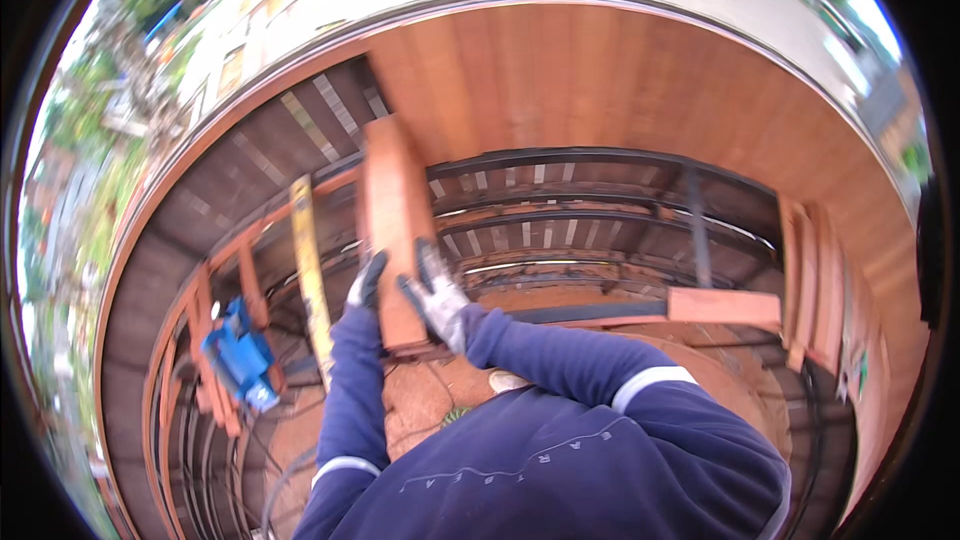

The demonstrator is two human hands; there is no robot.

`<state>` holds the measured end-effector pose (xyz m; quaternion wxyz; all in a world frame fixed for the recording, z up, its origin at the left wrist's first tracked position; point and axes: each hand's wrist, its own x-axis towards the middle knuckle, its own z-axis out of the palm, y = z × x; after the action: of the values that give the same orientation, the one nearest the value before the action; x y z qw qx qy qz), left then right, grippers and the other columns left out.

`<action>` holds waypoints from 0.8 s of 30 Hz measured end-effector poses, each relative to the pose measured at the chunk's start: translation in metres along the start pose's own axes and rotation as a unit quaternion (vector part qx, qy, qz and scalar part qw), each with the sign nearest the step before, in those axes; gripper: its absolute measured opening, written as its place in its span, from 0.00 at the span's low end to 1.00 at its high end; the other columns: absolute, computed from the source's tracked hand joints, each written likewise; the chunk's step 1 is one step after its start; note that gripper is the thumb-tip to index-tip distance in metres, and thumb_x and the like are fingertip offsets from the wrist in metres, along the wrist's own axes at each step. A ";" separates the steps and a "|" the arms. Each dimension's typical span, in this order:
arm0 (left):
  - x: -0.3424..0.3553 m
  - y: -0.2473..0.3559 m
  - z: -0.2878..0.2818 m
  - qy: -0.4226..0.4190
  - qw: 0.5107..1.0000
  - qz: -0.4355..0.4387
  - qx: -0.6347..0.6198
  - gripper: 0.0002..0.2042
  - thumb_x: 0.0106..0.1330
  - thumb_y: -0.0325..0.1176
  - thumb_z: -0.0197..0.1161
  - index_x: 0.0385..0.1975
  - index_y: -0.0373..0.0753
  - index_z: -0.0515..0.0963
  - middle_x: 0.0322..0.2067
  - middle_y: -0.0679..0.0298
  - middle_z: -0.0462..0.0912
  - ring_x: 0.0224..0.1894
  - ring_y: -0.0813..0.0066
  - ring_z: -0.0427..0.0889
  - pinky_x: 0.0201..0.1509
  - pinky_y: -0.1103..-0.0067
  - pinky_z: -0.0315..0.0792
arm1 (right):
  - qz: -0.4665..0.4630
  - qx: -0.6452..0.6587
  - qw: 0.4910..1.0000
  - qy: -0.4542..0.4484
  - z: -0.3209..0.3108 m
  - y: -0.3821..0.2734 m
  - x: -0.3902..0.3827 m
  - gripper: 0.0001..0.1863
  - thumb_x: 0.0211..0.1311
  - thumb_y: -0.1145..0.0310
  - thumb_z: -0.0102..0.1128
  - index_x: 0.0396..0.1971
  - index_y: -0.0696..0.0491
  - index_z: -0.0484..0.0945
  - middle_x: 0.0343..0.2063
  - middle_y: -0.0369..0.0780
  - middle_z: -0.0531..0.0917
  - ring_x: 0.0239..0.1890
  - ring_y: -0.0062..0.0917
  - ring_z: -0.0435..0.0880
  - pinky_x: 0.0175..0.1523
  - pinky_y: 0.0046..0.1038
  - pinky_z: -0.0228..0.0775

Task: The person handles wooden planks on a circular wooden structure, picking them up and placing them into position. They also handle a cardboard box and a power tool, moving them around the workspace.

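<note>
Wooden board [396, 202]: being positioned, apparently.
Left hand [368, 280]: at board's left; finger closure cannot be told.
Right hand [438, 294]: fingers clamped on board's right edge.
Next: even support seemingly needed.

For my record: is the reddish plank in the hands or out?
In: the reddish plank sits between the left hand and the right hand, both touching it.

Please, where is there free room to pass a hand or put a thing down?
A hand could perhaps pass between the held board and the yellow bar. The reddish ground between the short board and right sleeve looks mostly bare. It is crowded at left, around the blue object, and at far right, by the upright boards.
</note>
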<state>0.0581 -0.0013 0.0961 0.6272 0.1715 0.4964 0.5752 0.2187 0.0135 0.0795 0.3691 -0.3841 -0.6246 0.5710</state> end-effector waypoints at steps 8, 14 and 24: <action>-0.026 0.018 -0.025 0.234 0.861 0.288 0.348 0.18 0.71 0.37 0.45 0.54 0.33 0.71 0.52 0.54 0.74 0.52 0.62 0.74 0.61 0.69 0.67 | 0.019 -0.070 0.989 -0.130 -0.197 -0.053 -0.094 0.36 0.61 0.55 0.57 0.65 0.54 0.58 0.64 0.51 0.62 0.68 0.40 0.59 0.71 0.34 0.49; -0.127 0.013 0.166 0.186 0.519 0.656 0.516 0.19 0.71 0.38 0.42 0.48 0.31 0.74 0.48 0.51 0.76 0.51 0.57 0.75 0.61 0.65 0.66 | 0.032 -0.232 0.894 0.381 -0.438 -0.048 -0.248 0.32 0.56 0.62 0.64 0.59 0.59 0.66 0.56 0.51 0.73 0.61 0.38 0.70 0.67 0.32 0.58; -0.125 -0.312 0.578 -0.548 0.707 0.208 0.396 0.31 0.56 0.29 0.65 0.61 0.29 0.63 0.57 0.47 0.70 0.59 0.56 0.72 0.62 0.67 0.65 | 0.277 -0.008 0.583 0.763 -0.736 0.050 -0.531 0.39 0.49 0.51 0.71 0.57 0.57 0.67 0.46 0.50 0.76 0.45 0.40 0.78 0.47 0.37 0.75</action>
<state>0.7229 0.0059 0.1629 0.5281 0.7879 0.1990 0.2463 1.1133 -0.1459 0.0736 0.5307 -0.8361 0.0197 0.1373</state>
